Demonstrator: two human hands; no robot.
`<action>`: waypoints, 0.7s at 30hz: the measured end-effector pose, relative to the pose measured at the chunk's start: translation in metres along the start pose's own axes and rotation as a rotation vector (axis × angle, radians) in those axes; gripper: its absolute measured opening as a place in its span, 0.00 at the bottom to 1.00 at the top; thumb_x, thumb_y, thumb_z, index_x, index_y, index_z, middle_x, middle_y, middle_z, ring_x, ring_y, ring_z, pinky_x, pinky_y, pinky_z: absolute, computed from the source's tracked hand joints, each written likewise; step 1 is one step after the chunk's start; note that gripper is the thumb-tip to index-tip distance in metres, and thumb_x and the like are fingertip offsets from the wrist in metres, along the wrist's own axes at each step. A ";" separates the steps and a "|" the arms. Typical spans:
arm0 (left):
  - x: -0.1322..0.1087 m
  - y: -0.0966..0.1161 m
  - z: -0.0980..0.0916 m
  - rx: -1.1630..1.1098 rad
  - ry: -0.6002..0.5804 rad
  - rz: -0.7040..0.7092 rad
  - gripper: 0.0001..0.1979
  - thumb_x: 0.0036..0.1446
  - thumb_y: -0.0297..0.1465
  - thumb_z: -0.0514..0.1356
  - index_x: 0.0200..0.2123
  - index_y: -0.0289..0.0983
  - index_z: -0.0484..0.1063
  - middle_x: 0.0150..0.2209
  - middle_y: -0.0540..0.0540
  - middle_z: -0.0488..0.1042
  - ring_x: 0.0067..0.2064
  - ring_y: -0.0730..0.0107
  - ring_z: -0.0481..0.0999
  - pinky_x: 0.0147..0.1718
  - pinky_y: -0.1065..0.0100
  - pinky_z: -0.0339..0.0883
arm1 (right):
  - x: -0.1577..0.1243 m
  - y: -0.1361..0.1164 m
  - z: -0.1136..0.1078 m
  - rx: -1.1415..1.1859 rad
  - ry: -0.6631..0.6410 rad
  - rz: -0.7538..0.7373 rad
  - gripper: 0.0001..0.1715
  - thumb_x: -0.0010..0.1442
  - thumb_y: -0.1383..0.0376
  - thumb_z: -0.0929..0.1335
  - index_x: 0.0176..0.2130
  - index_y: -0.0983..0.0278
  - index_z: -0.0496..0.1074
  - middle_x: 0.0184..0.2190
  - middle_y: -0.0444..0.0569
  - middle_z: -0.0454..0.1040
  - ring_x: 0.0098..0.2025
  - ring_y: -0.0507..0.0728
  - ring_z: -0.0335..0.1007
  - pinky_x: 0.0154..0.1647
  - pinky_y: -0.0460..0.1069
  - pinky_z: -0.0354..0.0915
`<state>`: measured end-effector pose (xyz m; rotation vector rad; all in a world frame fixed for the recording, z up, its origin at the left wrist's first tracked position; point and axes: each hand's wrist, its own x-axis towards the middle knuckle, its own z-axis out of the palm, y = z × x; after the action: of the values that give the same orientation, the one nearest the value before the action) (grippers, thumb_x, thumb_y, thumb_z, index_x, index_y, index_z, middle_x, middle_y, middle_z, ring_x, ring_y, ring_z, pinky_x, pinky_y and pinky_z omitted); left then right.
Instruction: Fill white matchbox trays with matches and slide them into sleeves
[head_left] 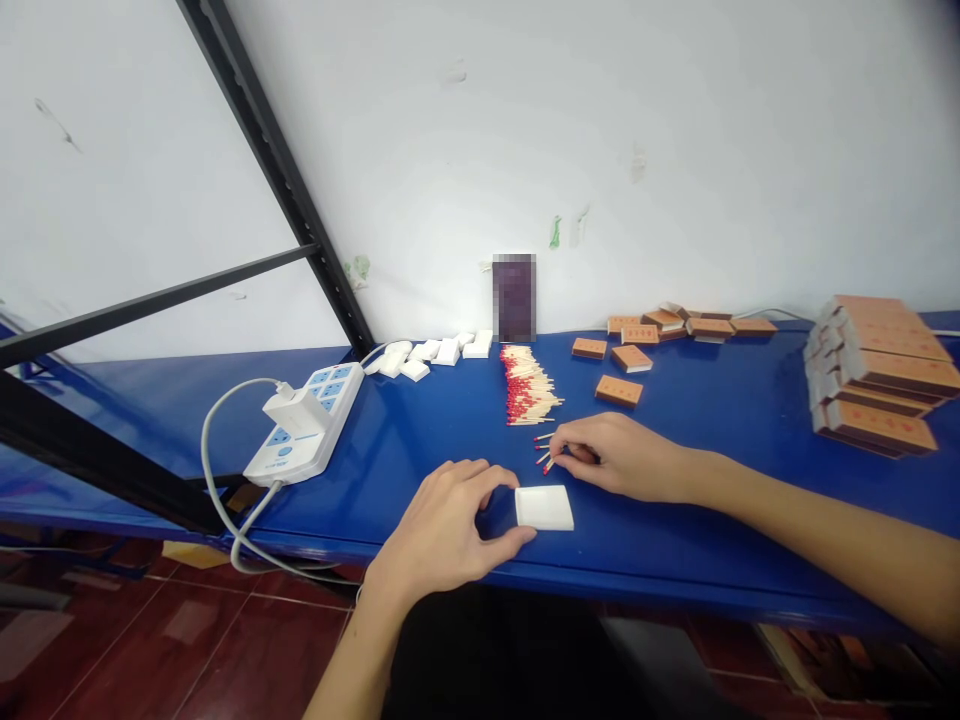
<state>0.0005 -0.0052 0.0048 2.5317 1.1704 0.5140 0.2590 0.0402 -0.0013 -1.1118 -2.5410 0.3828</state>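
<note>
Near the front edge of the blue table lies a white matchbox tray [546,508]. My left hand [450,520] grips its left end between thumb and forefinger. My right hand [607,452] is just above and to the right of the tray, its fingertips pinched on a few red-tipped matches [545,451]; how many it holds is unclear. Beyond the hands is a pile of matches [527,388], most with their red heads to the left.
White trays [448,351] lie loose at the back left, near a power strip [307,425] with a plugged-in adapter. Orange matchbox sleeves [619,391] are scattered at the back right. A stack of matchboxes [877,375] stands far right. A black metal post [277,170] rises at left.
</note>
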 end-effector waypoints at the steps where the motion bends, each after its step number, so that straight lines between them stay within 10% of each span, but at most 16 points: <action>1: 0.000 0.000 0.000 0.002 -0.001 0.002 0.13 0.58 0.41 0.66 0.43 0.43 0.72 0.32 0.53 0.71 0.35 0.65 0.71 0.39 0.64 0.59 | -0.001 -0.002 -0.001 0.007 -0.005 -0.004 0.10 0.66 0.64 0.64 0.33 0.62 0.72 0.21 0.40 0.65 0.23 0.51 0.60 0.28 0.46 0.54; 21: 0.001 0.000 0.001 -0.020 -0.004 -0.002 0.13 0.59 0.40 0.66 0.44 0.43 0.71 0.32 0.53 0.70 0.35 0.64 0.70 0.39 0.64 0.57 | 0.002 -0.007 0.004 0.092 0.016 0.137 0.11 0.63 0.62 0.65 0.33 0.63 0.75 0.17 0.39 0.63 0.20 0.50 0.58 0.26 0.46 0.54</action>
<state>0.0010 -0.0045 0.0039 2.5138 1.1605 0.5167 0.2516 0.0367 -0.0020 -1.2524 -2.4143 0.5173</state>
